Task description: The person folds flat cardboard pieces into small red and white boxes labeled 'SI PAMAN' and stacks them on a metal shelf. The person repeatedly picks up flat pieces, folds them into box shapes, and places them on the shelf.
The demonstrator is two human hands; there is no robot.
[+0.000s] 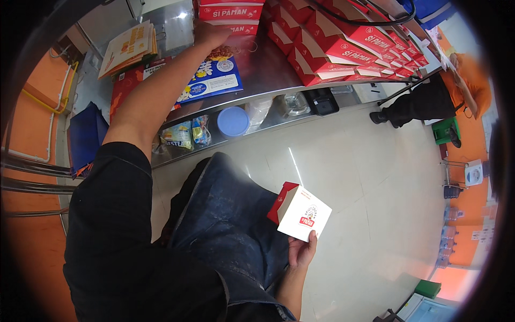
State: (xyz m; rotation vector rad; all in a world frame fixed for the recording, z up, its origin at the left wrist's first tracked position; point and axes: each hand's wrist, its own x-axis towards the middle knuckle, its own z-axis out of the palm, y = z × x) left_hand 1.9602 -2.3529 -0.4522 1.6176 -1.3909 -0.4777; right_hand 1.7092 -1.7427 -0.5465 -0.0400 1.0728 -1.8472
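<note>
My right hand is closed on the lower edge of a folded paper food box, which has a white lid panel with a printed emblem and a red side. The box is tilted, held above the floor beside my dark apron. My left arm stretches to the table, and my left hand rests against the lower left end of a stack of red food boxes. Its fingers are blurred and partly hidden there, so their grip is unclear. Below that hand lies a blue and white printed packet, partly covered by my forearm.
Many red open-topped boxes are piled on the metal table. Flat cartons lie at the left. The shelf below holds a blue-lidded tub, packets and black trays. A person in orange stands at the far right.
</note>
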